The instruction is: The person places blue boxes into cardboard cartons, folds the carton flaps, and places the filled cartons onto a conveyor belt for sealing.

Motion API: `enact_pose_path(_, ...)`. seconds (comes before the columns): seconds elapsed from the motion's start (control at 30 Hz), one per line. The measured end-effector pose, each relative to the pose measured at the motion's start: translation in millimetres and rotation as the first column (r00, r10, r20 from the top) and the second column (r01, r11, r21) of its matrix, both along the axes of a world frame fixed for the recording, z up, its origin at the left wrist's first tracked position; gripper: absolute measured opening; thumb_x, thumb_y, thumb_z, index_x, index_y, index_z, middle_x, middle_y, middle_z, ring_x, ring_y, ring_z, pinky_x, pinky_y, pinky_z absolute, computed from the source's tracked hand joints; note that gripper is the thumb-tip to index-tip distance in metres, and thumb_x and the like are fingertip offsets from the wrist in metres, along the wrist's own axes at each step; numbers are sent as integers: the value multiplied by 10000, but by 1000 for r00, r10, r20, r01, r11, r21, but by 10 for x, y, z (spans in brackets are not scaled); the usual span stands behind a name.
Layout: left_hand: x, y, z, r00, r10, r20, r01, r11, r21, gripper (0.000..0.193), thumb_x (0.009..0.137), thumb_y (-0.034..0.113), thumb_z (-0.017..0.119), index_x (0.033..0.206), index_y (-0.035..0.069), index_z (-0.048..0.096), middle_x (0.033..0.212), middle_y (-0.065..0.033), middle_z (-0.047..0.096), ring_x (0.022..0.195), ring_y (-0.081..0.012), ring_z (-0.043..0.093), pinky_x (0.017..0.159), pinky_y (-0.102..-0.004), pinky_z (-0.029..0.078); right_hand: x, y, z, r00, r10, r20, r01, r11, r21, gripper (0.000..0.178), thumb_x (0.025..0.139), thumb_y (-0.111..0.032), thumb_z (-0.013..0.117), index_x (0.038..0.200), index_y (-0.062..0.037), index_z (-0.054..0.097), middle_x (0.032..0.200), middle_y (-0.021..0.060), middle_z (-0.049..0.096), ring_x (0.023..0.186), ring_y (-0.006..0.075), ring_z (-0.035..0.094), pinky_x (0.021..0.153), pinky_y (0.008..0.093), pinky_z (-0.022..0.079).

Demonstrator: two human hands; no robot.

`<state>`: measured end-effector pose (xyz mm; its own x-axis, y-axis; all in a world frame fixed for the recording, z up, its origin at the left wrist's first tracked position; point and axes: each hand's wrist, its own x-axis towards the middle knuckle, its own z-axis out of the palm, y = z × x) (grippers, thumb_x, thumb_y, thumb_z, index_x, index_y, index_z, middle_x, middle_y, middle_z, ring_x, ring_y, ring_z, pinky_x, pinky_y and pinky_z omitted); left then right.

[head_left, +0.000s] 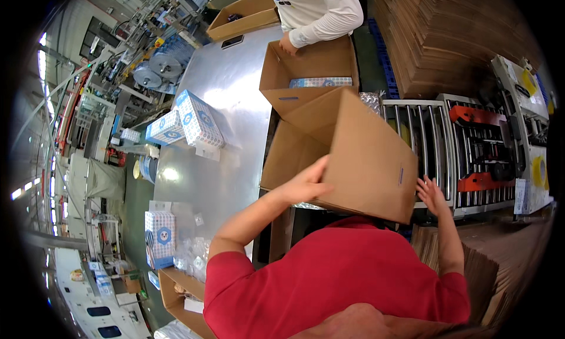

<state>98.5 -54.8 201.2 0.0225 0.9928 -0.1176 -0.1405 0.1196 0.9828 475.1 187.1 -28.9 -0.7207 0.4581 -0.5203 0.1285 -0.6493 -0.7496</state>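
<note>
A brown cardboard box (pixel 371 162), open and tilted, is right in front of me, its hollow side turned to the left. My left hand (pixel 306 183) grips the near edge of its wall, with the thumb on the outside and the fingertips partly hidden. Beside the box's right end, my right hand (pixel 432 196) has its fingers spread. Whether those fingertips touch the cardboard I cannot tell. Just beyond stands another open carton (pixel 308 94) with a blue-and-white patterned pack (pixel 321 82) inside. A co-worker's hand (pixel 288 44) rests at that carton's far left wall.
Left of the cartons is a metal table (pixel 235 121) bearing blue-and-white packs (pixel 199 120) and a phone (pixel 232 41). A roller conveyor (pixel 421 144) with red-orange guides (pixel 485 182) lies to the right. Stacked flat cardboard (pixel 453 38) rises behind it. Clear plastic bags (pixel 191 253) lie lower left.
</note>
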Motion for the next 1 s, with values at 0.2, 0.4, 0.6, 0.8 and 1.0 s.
enact_pose_path(0.2,1179,714,-138,814,-231,-533,306,950,55,630,829,232,570,1320,-34,281,1223,-211,445,1102,-294,464,868,-385,412,-954,-371,1528,970,76,-229,89,770,632,746,906,-478,411,1461,-139,44,1500,156,120,1383,278,126,1094,439,137)
enact_pose_path(0.4,157,479,-735,-71,66,-995,146,988,55,620,770,387,606,1238,2,474,1337,-201,387,1308,-330,276,1067,-473,225,-219,269,1295,940,-22,342,-269,573,775,679,801,-53,488,1411,-19,192,1320,174,436,1220,288,421,1011,318,318)
enact_pose_path(0.6,-267,-483,-2578,749,305,-588,-378,926,-1,683,705,218,653,1283,-58,416,1367,-190,380,1313,-301,291,1076,-381,226,-133,180,882,945,11,327,-135,924,359,476,760,-69,515,1229,-14,446,1014,64,590,904,150,542,775,286,441)
enact_pose_path(0.8,-385,-408,-2342,893,-236,-382,-31,817,-576,317,670,154,521,863,-67,640,814,-202,650,818,-297,633,765,-367,487,-887,104,1217,907,29,421,-166,941,293,489,756,-68,491,1242,-31,455,965,68,592,729,128,563,546,247,431)
enact_pose_path(1.0,-1842,-1055,-1508,672,-21,-740,-488,739,-465,374,828,371,541,776,25,673,683,-188,633,607,-289,626,637,-386,500,-2368,-491,713,908,145,392,-296,885,359,521,773,-116,517,1278,-31,424,1079,96,574,945,203,535,723,314,456)
